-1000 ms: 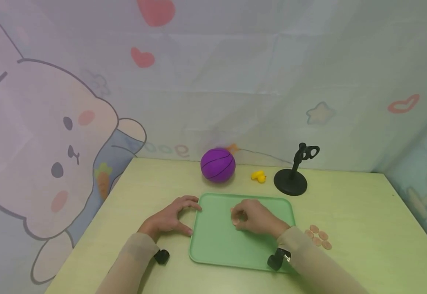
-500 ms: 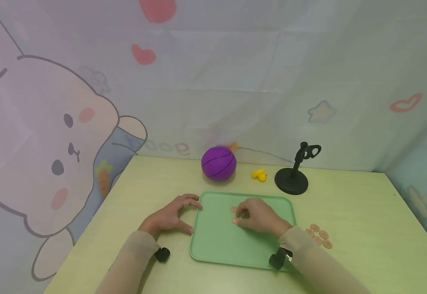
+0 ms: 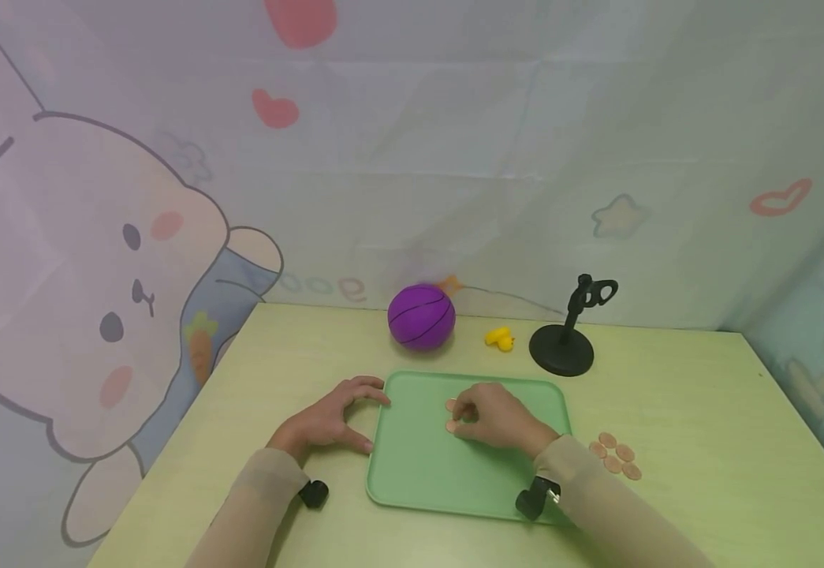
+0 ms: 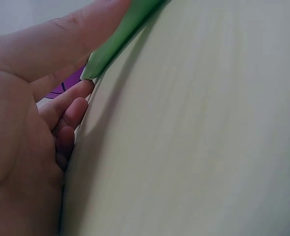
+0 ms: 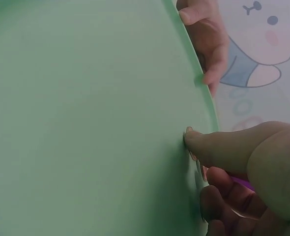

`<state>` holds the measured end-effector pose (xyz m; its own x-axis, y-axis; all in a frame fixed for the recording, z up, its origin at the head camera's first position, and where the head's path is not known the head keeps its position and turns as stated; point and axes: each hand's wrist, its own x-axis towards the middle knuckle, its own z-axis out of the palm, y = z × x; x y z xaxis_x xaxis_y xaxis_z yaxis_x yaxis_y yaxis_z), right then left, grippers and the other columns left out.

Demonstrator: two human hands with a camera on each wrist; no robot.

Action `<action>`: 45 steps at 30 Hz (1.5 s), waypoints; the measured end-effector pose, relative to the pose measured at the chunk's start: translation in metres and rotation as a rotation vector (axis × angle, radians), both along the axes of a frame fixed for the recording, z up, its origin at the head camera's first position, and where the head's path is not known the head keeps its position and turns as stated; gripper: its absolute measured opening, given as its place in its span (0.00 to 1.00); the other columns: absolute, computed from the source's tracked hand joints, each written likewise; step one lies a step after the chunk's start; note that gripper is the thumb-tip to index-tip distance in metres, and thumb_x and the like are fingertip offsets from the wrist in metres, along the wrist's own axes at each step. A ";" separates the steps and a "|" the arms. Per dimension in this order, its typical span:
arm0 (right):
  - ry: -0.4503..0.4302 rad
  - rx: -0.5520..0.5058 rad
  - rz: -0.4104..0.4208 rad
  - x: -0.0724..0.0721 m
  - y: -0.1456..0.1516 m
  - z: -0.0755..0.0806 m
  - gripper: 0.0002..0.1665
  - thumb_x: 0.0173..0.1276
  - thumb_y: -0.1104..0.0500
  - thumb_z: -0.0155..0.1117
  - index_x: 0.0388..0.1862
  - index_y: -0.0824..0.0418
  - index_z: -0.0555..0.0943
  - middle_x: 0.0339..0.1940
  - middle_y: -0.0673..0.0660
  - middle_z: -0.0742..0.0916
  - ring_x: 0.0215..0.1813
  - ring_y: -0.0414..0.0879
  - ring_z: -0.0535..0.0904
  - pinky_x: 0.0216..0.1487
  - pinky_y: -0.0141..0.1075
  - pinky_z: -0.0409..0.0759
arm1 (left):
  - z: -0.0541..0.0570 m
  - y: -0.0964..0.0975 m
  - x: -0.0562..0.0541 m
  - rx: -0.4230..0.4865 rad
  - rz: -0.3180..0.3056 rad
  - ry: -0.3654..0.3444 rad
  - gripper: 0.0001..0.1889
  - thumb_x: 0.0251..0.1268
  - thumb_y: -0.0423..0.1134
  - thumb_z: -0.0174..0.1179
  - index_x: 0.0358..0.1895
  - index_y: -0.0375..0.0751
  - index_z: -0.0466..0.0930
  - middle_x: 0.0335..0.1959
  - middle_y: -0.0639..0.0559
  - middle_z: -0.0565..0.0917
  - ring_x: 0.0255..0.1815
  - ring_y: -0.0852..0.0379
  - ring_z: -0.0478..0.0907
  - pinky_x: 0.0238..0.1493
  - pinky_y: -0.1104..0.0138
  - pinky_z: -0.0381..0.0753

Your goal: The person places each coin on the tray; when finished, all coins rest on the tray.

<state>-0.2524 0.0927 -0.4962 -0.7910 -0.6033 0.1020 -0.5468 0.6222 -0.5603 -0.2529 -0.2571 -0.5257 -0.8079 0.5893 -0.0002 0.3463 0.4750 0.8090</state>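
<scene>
My right hand (image 3: 494, 416) is low over the green tray (image 3: 419, 473), its fingers and thumb curled round copper-coloured coins. One coin (image 3: 450, 405) shows beside the index finger, and a nearer coin (image 3: 451, 426) is at the thumb. In the right wrist view the thumb touches a coin (image 5: 191, 153) lying on the tray; a second coin (image 5: 204, 172) shows behind it. The palm hides part of the tray. At the tray's left edge, my left hand (image 3: 326, 414) rests with thumb and fingers spread, fingertips on the rim (image 4: 118, 42).
Several more coins (image 3: 613, 455) lie in a group on the table right of the tray. Behind the tray stand a purple ball (image 3: 422, 317), small yellow toy ducks (image 3: 500, 339) and a black stand (image 3: 561, 351). A printed cloth (image 3: 525, 158) hangs behind the table.
The right hand first shifted slightly right, uncovering two coins on the tray, then moved slightly back left against them. The left hand has kept its place at the rim.
</scene>
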 end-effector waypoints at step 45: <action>-0.136 0.002 -0.147 -0.004 0.201 0.004 0.09 0.72 0.56 0.73 0.47 0.57 0.89 0.40 0.46 0.88 0.42 0.38 0.82 0.46 0.34 0.83 | -0.001 0.000 0.000 -0.009 0.017 -0.013 0.38 0.45 0.44 0.85 0.64 0.53 0.81 0.80 0.49 0.65 0.83 0.41 0.52 0.80 0.39 0.46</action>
<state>-0.2565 0.2939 -0.4926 -0.8769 -0.4805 -0.0131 -0.3694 0.6910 -0.6214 -0.2526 -0.2573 -0.5263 -0.8179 0.5751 -0.0159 0.3277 0.4884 0.8088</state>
